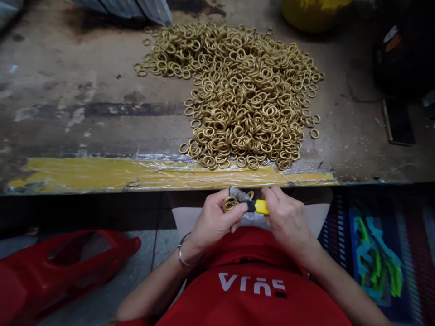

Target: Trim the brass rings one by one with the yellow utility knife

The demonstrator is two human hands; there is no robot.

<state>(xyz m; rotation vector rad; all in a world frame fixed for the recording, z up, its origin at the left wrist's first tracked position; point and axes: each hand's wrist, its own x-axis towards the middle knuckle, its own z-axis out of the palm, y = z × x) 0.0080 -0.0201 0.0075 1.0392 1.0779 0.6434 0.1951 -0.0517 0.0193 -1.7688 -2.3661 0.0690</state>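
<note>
Just below the table's front edge, my left hand [214, 218] is closed on a brass ring [229, 203], pinched between thumb and fingers. A grey cover sits on the thumb. My right hand [287, 216] is closed on a small tool with a yellow handle [261, 207], whose dark tip points left at the ring. A second ring shows partly behind the tool. A big heap of brass rings [238, 93] lies on the worn table [68, 113] in front of me.
Yellow tape under clear film [102, 174] runs along the table's front edge. A dark phone [397, 121] lies at the right, a yellow container [312, 13] at the back. A red plastic object [57, 267] lies on the floor at left, a patterned mat [377, 258] at right.
</note>
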